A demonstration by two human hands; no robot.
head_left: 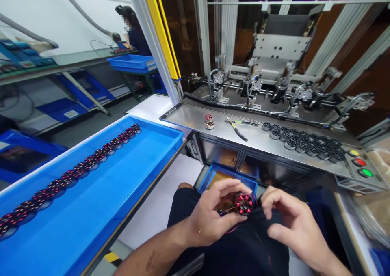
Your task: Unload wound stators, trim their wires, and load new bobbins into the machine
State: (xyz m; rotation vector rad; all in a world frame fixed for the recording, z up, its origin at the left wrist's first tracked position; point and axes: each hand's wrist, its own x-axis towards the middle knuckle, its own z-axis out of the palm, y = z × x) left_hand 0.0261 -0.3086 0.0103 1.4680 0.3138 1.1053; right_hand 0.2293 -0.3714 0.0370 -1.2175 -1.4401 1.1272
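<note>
Over my lap, my left hand (213, 217) pinches a small round motor stator (244, 203) wound with red copper wire. Thin loose wire ends trail from it below my fingers. My right hand (289, 219) is right beside the stator, fingers curled and pinched at its right side; whether it grips the stator or a wire end is unclear. A long blue tray (122, 178) at my left holds a row of several similar wound stators (70, 176).
A steel bench (195, 115) ahead carries two wound stators (209, 121), pliers (239, 128), a cluster of several dark bare stator cores (304, 140) and yellow, red and green buttons (359, 162). Winding machinery (274, 85) stands behind. A small blue bin (225, 176) sits under the bench. Another person (134, 28) works far left.
</note>
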